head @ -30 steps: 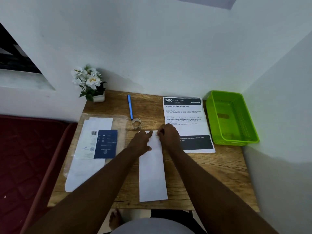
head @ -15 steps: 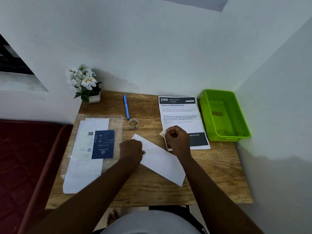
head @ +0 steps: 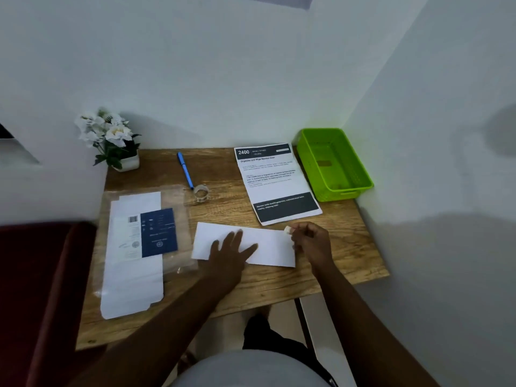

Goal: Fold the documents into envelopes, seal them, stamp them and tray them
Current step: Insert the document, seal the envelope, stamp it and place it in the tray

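The envelope (head: 245, 245) lies crosswise on the worktop (head: 335, 247), near its front edge. The left hand (head: 230, 248) lies flat on it with fingers spread. The right hand (head: 310, 241) pinches a small pale piece, probably tape (head: 287, 229), at the envelope's right end. I would keep the left palm down, lay the piece across the flap edge, then rub it flat.

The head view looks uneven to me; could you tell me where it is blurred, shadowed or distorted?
Head view: the left hand on the white envelope is smeared by motion; small print on the printed sheet is unreadable; a soft shadow covers the right wall's lower part; wide-angle bending tilts the wooden table edges.
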